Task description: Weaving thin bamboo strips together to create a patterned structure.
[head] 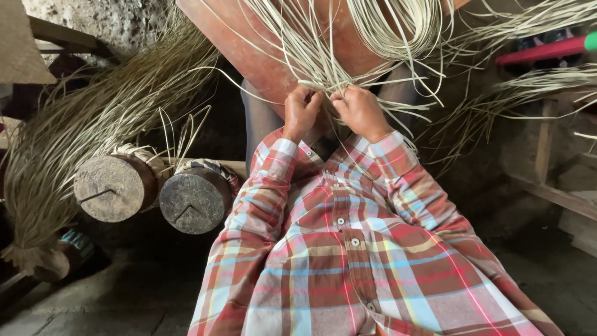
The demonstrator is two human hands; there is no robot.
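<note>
Pale reed strips (348, 43) fanning far and upward from the hands, long axis near-to-far, left hand (302, 112) and right hand (360, 111) (knuckles touching) both pinching their gathered near ends, centre scene.

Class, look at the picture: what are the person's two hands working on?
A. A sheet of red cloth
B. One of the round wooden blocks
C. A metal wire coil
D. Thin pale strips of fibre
D: both the left hand and the right hand pinch thin pale fibre strips that fan out above them; the round wooden blocks lie apart, untouched.
</note>
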